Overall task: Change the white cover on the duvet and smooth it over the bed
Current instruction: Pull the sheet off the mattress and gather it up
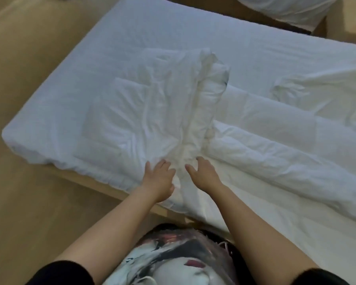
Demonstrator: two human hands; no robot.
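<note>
- The bed (152, 27) runs slantwise across the head view, wrapped in a white sheet. Its foot corner is at the left and its near long edge faces the person.
- The cover (140, 114) lies wrinkled and mostly flat on the foot half of the bed. Its creases fan out from a spot at the bed's near edge.
- The duvet (265, 145) lies on the bed's other half as thick padded folds running along the bed. A bunched ridge of white cloth rises across the middle of the bed, from the near edge towards the far side. Whether that ridge is duvet, cover or both I cannot tell.
- The left hand (159, 179) rests at the bed's near edge on the cover side of the ridge. Its fingers are spread and fairly straight on the cloth, and the thumb lies against the bunched fabric.
- The right hand (205, 173) sits just beside it on the duvet side of the ridge. Its fingers are loosely curved and apart, touching the cloth; no firm grip shows.
- The ridge's near end lies between the two hands.
- Pale wood floor (29, 58) surrounds the bed.
- More white bedding (286, 9) shows beyond the bed's far side.
- A patterned top (173, 262) shows at the bottom, nearer than the bed.
</note>
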